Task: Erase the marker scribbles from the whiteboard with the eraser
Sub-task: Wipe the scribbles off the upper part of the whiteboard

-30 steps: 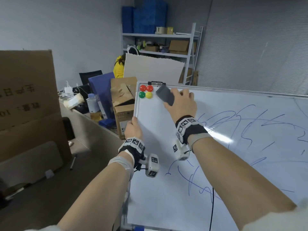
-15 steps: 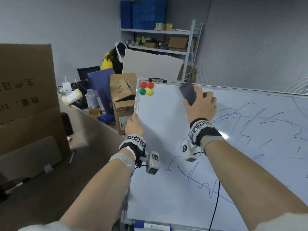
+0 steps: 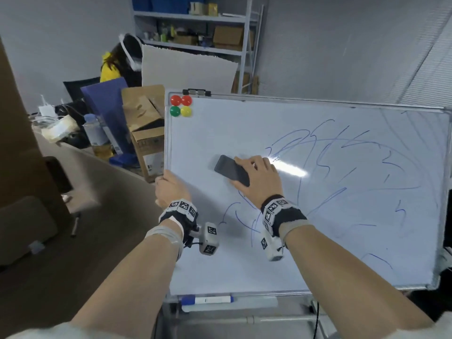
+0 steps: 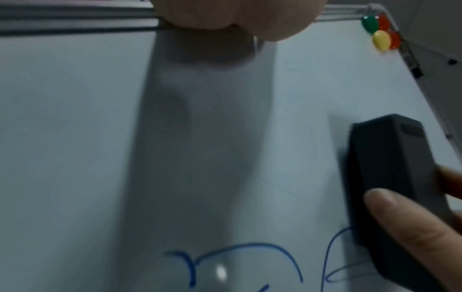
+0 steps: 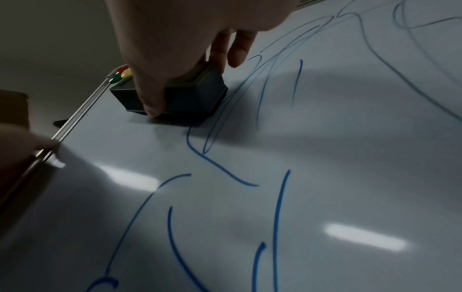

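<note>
A white whiteboard (image 3: 330,253) in a metal frame carries blue marker scribbles (image 3: 325,152) across its middle, right and lower left. My right hand (image 3: 256,174) grips a dark grey eraser (image 3: 231,170) and presses it flat on the board, left of centre, just above a blue loop (image 5: 197,146). In the right wrist view the thumb and fingers wrap the eraser (image 5: 175,94). My left hand (image 3: 171,189) holds the board's left frame edge (image 3: 166,143). The left wrist view shows the eraser (image 4: 390,177) and more blue strokes (image 4: 240,254).
Red, green and yellow magnets (image 3: 181,106) sit in the board's top left corner. A blue-capped marker (image 3: 208,300) lies on the tray under the board. Cardboard boxes (image 3: 146,128), a bottle (image 3: 94,133) and a metal shelf (image 3: 195,28) stand behind; a person in yellow (image 3: 115,67) sits at the back left.
My right hand has carried the eraser from the board's top edge down and left to the middle-left area. My left hand has stayed on the left frame edge.
</note>
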Motion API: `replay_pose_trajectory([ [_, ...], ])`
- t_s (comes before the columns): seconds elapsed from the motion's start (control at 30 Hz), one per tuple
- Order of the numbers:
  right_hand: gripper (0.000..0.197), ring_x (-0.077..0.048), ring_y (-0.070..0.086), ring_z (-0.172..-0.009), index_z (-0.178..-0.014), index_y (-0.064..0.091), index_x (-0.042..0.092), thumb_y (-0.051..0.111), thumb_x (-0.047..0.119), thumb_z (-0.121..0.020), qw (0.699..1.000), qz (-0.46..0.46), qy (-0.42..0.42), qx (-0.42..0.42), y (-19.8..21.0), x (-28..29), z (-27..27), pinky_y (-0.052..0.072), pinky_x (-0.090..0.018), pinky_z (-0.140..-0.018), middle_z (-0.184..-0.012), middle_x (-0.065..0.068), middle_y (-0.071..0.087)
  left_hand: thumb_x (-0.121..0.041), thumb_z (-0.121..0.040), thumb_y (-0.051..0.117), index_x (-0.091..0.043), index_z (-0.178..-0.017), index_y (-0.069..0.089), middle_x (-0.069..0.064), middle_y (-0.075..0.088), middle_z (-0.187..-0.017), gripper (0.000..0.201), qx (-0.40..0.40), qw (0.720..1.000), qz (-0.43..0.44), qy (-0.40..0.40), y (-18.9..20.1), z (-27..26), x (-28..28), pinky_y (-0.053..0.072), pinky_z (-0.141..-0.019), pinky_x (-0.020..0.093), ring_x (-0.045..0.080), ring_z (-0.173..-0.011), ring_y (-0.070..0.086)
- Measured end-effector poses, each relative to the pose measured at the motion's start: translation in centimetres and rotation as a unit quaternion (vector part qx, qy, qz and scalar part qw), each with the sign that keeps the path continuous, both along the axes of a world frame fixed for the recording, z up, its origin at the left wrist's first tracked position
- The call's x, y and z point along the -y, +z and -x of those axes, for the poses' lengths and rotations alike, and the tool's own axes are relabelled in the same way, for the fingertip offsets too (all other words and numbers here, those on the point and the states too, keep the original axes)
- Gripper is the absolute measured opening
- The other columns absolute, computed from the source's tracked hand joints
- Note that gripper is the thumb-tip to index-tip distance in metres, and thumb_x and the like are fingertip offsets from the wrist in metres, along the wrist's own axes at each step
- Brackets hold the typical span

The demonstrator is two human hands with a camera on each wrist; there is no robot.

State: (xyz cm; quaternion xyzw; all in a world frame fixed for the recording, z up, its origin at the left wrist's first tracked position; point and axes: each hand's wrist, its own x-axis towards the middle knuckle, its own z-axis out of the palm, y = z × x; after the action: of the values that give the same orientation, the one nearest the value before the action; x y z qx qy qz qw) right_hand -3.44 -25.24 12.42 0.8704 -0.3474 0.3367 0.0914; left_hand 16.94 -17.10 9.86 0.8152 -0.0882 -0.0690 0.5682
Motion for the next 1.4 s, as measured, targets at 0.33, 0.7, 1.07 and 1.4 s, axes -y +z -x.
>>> replay_pose_trajectory([
  [0.33, 0.053, -0.037, 0.05, -0.105, -0.127, 0.05, 0.015, 0.069, 0.04, -0.084, 0.959, -0.046, -0.223, 0.169, 3.4, 3.5, 3.2, 0.041, -0.046, -0.088, -0.118, -0.017, 0.052, -0.038, -0.1, 0.027, -0.003, -0.12, 0.057, 0.021, 0.062, -0.122, 0.05, 0.011, 0.998, -0.027, 0.063, -0.9, 1.5, -0.5, 0.036, -0.101, 0.051, 0.038, -0.114, 0.056],
  [0.7, 0.053, -0.03, 0.047, -0.102, -0.132, 0.052, 0.026, 0.064, 0.045, -0.084, 0.988, -0.004, -0.063, 0.143, 2.9, 6.5, 5.5, 0.038, -0.042, -0.089, -0.115, -0.007, 0.051, -0.032, -0.097, 0.041, -0.005, -0.139, 0.046, 0.018, 0.051, -0.141, 0.051, 0.038, 0.991, -0.053, 0.118, -5.3, 6.6, -2.6, 0.034, -0.11, 0.051, 0.037, -0.131, 0.045],
  [1.07, 0.054, -0.029, 0.049, -0.088, -0.12, 0.061, 0.026, 0.078, 0.039, -0.071, 0.985, 0.036, 0.163, -0.034, -6.6, 1.8, 3.6, 0.035, -0.039, -0.075, -0.1, -0.005, 0.054, -0.018, -0.098, 0.044, -0.003, -0.155, 0.011, 0.021, 0.03, -0.156, 0.067, -0.023, 0.99, -0.113, 0.086, -10.1, 10.7, -6.6, 0.029, -0.114, 0.042, 0.036, -0.14, 0.036],
  [1.4, 0.054, -0.028, 0.05, -0.087, -0.121, 0.062, 0.025, 0.077, 0.043, -0.072, 0.974, 0.033, 0.213, -0.075, -11.7, -2.0, 1.4, 0.032, -0.039, -0.075, -0.102, -0.005, 0.056, -0.004, -0.089, 0.058, -0.007, -0.154, 0.018, 0.003, 0.005, -0.164, 0.076, 0.028, 0.989, -0.147, -0.007, -15.1, 10.8, -7.7, 0.01, -0.12, 0.026, 0.021, -0.152, 0.005],
])
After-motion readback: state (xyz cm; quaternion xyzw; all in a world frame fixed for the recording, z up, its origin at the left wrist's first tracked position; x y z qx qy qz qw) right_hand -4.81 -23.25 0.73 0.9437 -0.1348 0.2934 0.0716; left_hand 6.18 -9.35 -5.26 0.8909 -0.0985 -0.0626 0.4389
